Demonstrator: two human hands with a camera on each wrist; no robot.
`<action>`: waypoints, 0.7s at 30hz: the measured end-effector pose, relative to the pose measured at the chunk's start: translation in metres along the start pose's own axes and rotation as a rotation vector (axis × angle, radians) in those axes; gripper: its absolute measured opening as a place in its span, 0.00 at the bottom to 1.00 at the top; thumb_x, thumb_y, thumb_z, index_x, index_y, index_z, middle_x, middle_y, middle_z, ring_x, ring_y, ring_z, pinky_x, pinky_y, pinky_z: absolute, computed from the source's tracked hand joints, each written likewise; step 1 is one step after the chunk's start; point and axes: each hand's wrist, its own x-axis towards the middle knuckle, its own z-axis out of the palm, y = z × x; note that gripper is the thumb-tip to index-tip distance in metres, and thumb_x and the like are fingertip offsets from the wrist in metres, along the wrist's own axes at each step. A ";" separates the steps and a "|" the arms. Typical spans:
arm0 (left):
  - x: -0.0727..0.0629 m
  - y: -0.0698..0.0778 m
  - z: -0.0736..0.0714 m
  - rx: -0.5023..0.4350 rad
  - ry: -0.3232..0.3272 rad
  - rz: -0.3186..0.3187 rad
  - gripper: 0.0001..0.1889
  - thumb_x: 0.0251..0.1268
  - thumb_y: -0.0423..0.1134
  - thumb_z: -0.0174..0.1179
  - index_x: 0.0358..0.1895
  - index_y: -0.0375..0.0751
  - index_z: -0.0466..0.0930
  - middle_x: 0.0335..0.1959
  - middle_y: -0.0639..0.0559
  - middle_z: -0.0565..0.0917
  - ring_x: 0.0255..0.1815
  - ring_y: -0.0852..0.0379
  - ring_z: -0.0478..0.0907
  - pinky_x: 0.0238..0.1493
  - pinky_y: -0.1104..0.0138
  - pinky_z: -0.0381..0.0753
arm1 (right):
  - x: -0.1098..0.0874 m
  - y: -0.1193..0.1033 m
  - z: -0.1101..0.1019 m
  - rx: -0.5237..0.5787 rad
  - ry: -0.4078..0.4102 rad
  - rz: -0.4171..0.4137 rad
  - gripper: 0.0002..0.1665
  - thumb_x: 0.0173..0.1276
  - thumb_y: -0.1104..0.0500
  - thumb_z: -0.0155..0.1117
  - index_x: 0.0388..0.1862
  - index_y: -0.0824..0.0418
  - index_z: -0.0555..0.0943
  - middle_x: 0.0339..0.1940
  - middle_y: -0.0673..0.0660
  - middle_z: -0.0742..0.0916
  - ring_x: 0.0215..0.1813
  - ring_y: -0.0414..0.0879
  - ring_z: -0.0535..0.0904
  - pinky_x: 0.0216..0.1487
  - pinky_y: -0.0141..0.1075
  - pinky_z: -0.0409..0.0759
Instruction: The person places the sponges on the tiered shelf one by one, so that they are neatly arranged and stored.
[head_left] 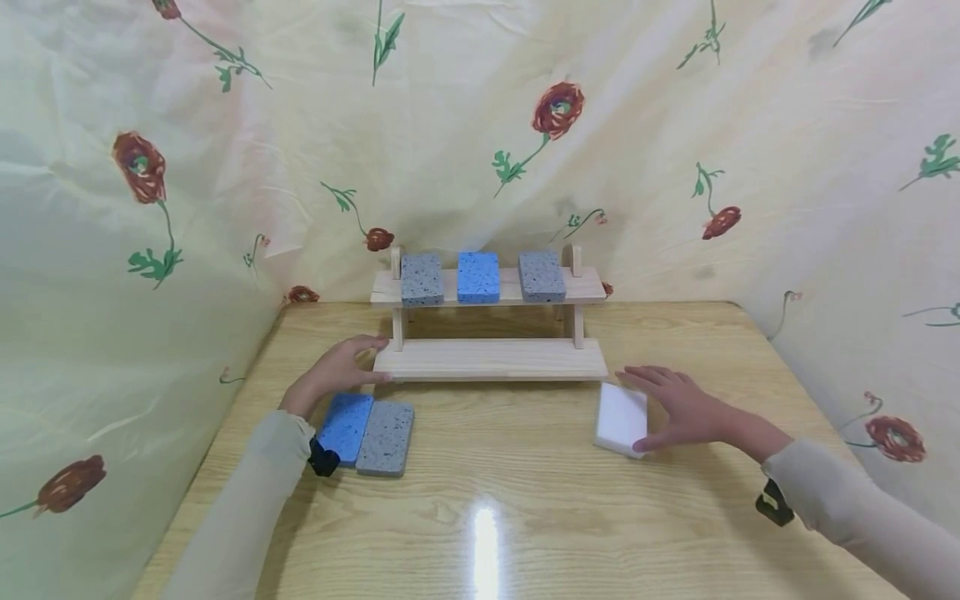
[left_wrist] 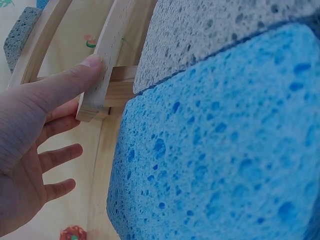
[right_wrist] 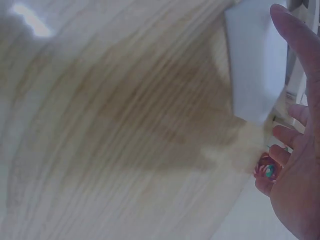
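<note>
At the left end of a two-tier wooden shelf [head_left: 491, 358], my left hand [head_left: 341, 367] holds the lower board between thumb and fingers. In the left wrist view the thumb [left_wrist: 82, 75] lies along the board's edge, other fingers spread beyond it. A blue sponge [head_left: 346, 427] and a grey sponge [head_left: 386, 437] lie side by side on the table, just below that hand. My right hand [head_left: 678, 408] is spread beside a white sponge-like block [head_left: 622, 418] near the shelf's right end. Its thumb [right_wrist: 295, 37] overlaps the block in the right wrist view, fingers extended.
On the upper board sit a grey sponge [head_left: 422, 279], a blue sponge [head_left: 478, 277] and another grey sponge [head_left: 542, 276], spaced apart. The wooden table [head_left: 525, 492] ends at a flowered cloth [head_left: 450, 125] behind and at both sides.
</note>
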 end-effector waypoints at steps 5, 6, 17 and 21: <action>0.000 0.000 0.001 0.000 -0.003 -0.003 0.41 0.61 0.54 0.72 0.75 0.42 0.69 0.78 0.38 0.65 0.80 0.34 0.58 0.78 0.38 0.58 | -0.005 -0.001 0.003 0.014 -0.003 0.017 0.70 0.45 0.26 0.79 0.77 0.66 0.65 0.74 0.70 0.73 0.72 0.71 0.67 0.65 0.74 0.64; 0.000 0.000 0.001 -0.001 -0.002 -0.003 0.41 0.62 0.53 0.72 0.75 0.42 0.69 0.78 0.38 0.65 0.80 0.35 0.58 0.78 0.38 0.58 | -0.005 -0.001 0.004 0.019 -0.002 0.017 0.70 0.45 0.26 0.79 0.77 0.66 0.65 0.74 0.70 0.73 0.72 0.71 0.67 0.65 0.73 0.64; -0.001 0.002 0.000 -0.010 -0.002 -0.010 0.41 0.62 0.53 0.72 0.75 0.42 0.68 0.79 0.38 0.65 0.80 0.35 0.57 0.79 0.39 0.58 | -0.011 0.005 0.017 -0.003 0.024 0.004 0.70 0.43 0.24 0.78 0.77 0.62 0.67 0.71 0.65 0.76 0.70 0.65 0.70 0.63 0.68 0.69; -0.001 0.002 0.000 -0.006 0.001 -0.008 0.41 0.62 0.52 0.72 0.75 0.42 0.68 0.78 0.38 0.65 0.80 0.35 0.58 0.79 0.39 0.57 | -0.012 0.005 0.018 -0.005 0.023 0.009 0.70 0.44 0.24 0.78 0.77 0.62 0.67 0.70 0.63 0.77 0.70 0.64 0.71 0.63 0.66 0.70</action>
